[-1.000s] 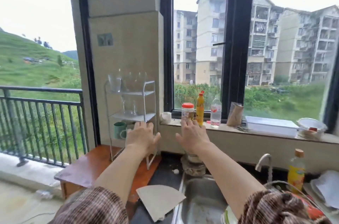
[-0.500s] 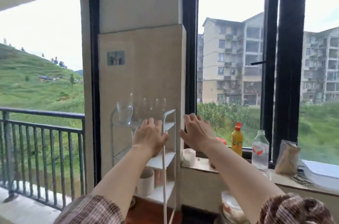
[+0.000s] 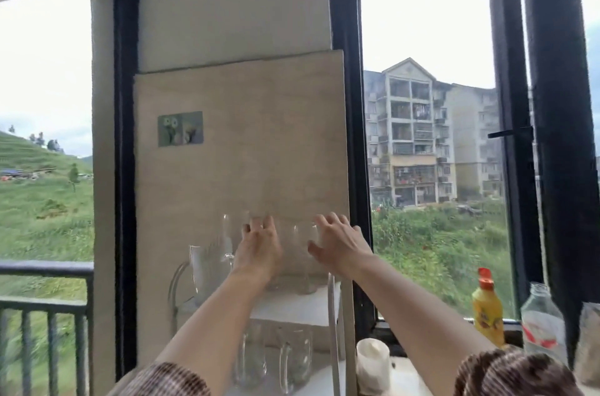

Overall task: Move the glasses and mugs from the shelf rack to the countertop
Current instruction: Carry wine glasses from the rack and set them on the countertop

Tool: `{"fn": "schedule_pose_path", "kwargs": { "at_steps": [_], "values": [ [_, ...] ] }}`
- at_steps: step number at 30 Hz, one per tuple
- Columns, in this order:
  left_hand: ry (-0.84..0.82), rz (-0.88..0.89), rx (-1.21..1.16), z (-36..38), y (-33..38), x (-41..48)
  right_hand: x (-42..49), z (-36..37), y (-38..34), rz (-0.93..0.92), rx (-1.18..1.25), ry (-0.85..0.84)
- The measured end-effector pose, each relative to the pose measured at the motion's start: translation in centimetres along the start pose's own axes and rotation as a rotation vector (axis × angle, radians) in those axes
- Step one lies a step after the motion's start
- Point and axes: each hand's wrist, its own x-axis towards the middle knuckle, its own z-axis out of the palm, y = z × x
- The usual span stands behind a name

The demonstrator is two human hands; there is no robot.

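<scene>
The white shelf rack point(image 3: 332, 327) stands against the tiled wall panel. Its top shelf holds a clear glass pitcher point(image 3: 207, 272), a wine glass point(image 3: 228, 240) and a tall clear glass point(image 3: 303, 261). Two glass mugs point(image 3: 253, 360) point(image 3: 296, 363) sit on the shelf below. My left hand point(image 3: 259, 249) is raised at the top shelf with fingers spread, just right of the wine glass and covering whatever stands behind it. My right hand point(image 3: 339, 243) is open beside the tall glass, thumb near its right side; contact is unclear.
On the window sill to the right stand a white cup point(image 3: 373, 363), a yellow bottle point(image 3: 487, 311) and a clear plastic bottle point(image 3: 542, 322). The black window frame point(image 3: 352, 168) runs right beside the rack. A balcony railing point(image 3: 45, 301) is at the left.
Both hands have risen from the rack's lower shelves to its top shelf. The view has tilted up and moved closer, so the sink and counter have dropped out of sight.
</scene>
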Motion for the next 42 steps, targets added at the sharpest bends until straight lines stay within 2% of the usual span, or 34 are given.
{"fn": "schedule_pose_path", "kwargs": {
  "at_steps": [7,10,17,21,26,29,34,38,42],
  "values": [
    [-0.087,-0.015,-0.118,2.1,-1.2,3.7,3.4,2.7,-0.3,0.070,0.121,-0.063],
    [-0.067,-0.004,-0.146,2.7,-1.5,4.1,3.7,3.2,-0.3,0.091,0.207,-0.039],
    [-0.023,-0.085,-0.380,3.2,-1.6,3.7,3.7,3.7,-0.1,0.092,0.368,0.058],
    [0.150,-0.033,-0.537,2.1,-1.5,3.2,3.3,2.3,-0.4,0.068,0.440,0.215],
    [0.416,0.135,-0.601,-0.7,-0.1,2.7,1.6,-2.4,-0.1,0.061,0.557,0.376],
    [0.475,0.246,-0.668,-1.7,1.9,1.6,-0.7,-5.0,1.1,0.067,0.573,0.422],
    [0.409,0.300,-0.807,-2.2,7.8,-2.2,-6.9,-9.0,5.0,0.104,0.452,0.445],
    [0.234,0.402,-0.894,-1.7,13.2,-7.8,-14.4,-13.0,9.0,0.175,0.344,0.453],
    [0.043,0.483,-0.968,-0.8,19.4,-15.2,-24.3,-16.2,13.0,0.331,0.291,0.406]
  ]
}}
